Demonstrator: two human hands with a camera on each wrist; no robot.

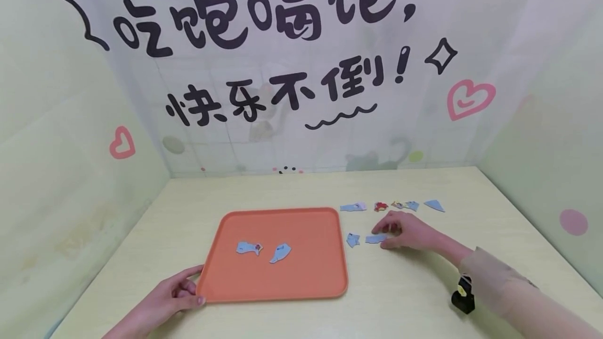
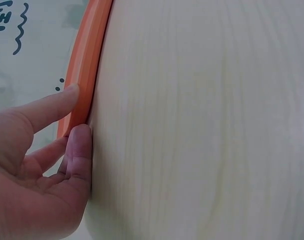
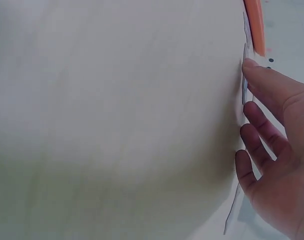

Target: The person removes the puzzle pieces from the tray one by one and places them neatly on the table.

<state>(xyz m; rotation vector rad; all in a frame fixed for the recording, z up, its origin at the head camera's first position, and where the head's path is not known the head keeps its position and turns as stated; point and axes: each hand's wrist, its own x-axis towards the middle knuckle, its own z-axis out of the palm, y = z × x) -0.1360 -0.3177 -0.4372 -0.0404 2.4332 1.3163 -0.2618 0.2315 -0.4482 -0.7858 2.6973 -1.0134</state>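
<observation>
An orange tray point(image 1: 306, 279) lies on the table, and my left hand point(image 1: 162, 297) grips its near left corner between thumb and fingers. In the left wrist view, the thumb and fingers of that hand lie on either side of the tray rim point(image 2: 84, 75). Two light-blue jigsaw puzzle pieces, one on the left point(image 1: 246, 247) and one on the right point(image 1: 281, 252), lie flat on the tray. To the right of the tray, my right hand point(image 1: 410, 230) pinches another light-blue puzzle piece point(image 1: 375, 239) at table level. A smaller blue piece point(image 1: 352, 239) lies between it and the tray.
Behind the right hand runs a row of several puzzle pieces: a long blue one point(image 1: 353, 207), a red one point(image 1: 381, 206), patterned blue ones point(image 1: 411, 205) and a triangular one point(image 1: 434, 205). A printed cloth wall point(image 1: 282, 145) borders the table's back edge.
</observation>
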